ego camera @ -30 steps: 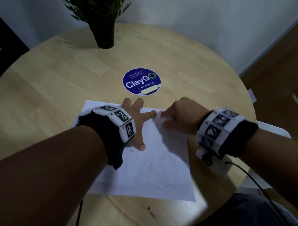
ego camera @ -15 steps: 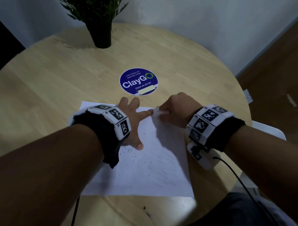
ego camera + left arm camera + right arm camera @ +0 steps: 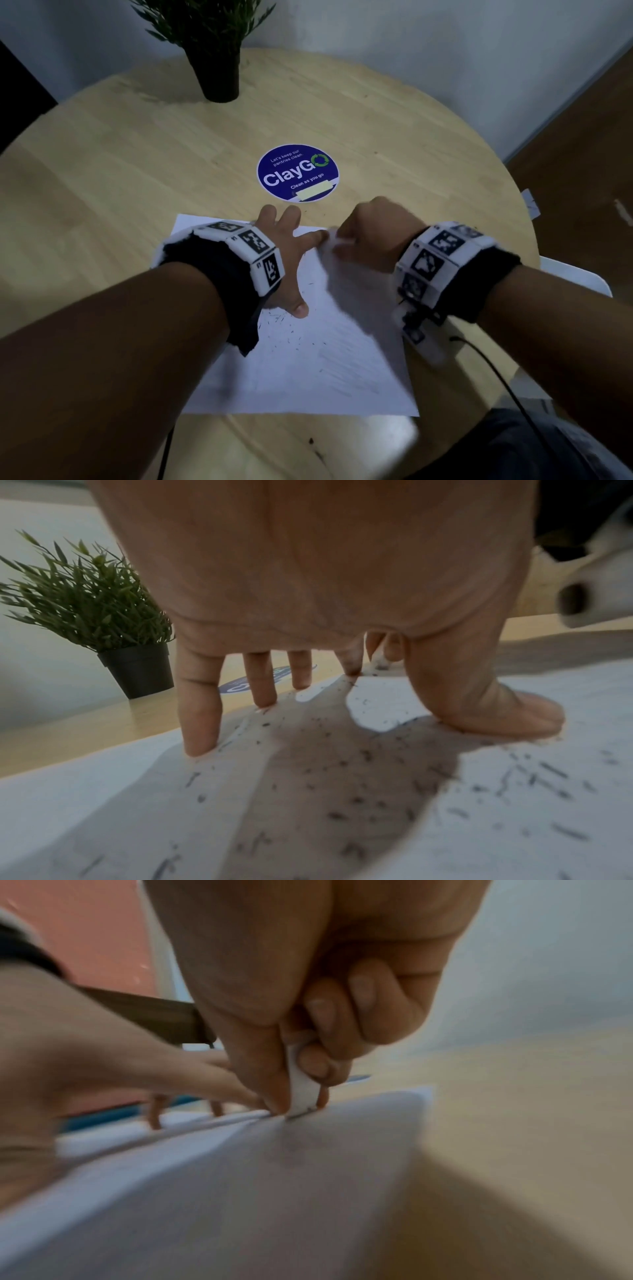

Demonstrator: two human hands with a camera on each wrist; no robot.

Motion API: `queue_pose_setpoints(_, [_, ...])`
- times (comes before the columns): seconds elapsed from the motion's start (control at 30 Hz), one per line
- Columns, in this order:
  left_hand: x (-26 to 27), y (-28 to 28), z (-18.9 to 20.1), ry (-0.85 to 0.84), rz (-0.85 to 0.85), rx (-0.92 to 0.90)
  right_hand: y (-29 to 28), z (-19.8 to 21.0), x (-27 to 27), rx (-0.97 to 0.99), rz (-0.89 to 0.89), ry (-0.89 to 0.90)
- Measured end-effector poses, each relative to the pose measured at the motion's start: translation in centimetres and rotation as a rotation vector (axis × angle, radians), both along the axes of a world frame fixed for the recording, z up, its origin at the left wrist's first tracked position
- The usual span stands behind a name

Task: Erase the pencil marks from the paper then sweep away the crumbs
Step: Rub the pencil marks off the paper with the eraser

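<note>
Right grip (image 3: 308, 1031) pinches eraser (image 3: 303, 1096) on paper (image 3: 342, 359); left grip (image 3: 284, 260) splayed flat beside it.

White paper (image 3: 342, 370) with dark crumbs (image 3: 342, 764); blue round sticker (image 3: 298, 173); black pot (image 3: 221, 80) on light wooden table (image 3: 137, 154).

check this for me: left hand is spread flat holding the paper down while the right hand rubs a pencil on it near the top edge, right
Not quite: the right hand pinches a white eraser, not a pencil, as the right wrist view shows. The rest holds: the left hand is spread on the paper and the rubbing is near its top edge.
</note>
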State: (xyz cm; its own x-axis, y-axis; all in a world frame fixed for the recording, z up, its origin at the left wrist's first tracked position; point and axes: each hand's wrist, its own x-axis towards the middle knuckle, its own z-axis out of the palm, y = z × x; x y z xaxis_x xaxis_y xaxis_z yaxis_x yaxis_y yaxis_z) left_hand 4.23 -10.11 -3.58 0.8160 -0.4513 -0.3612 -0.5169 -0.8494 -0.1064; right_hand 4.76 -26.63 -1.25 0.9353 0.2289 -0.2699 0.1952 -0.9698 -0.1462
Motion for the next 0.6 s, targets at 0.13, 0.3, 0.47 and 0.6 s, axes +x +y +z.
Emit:
queue_pose_setpoints(0.13, [0.2,0.1,-0.5,0.004,-0.012,0.026,-0.7,-0.2,-1.0,0.034,0.062,-0.005])
queue_pose_setpoints(0.3, [0.6,-0.1,-0.3,0.058,-0.009,0.052,-2.0,-0.1,-0.6,0.051,0.028,-0.017])
queue_pose_setpoints(0.47, [0.9,-0.2,-0.3,0.072,0.001,0.096,-0.9,-0.3,-2.4,0.024,0.201,0.047])
queue_pose_setpoints(0.6, [0.7,-0.3,-0.4,0.056,-0.007,0.096,-2.8,0.2,-1.1,0.016,0.089,0.020])
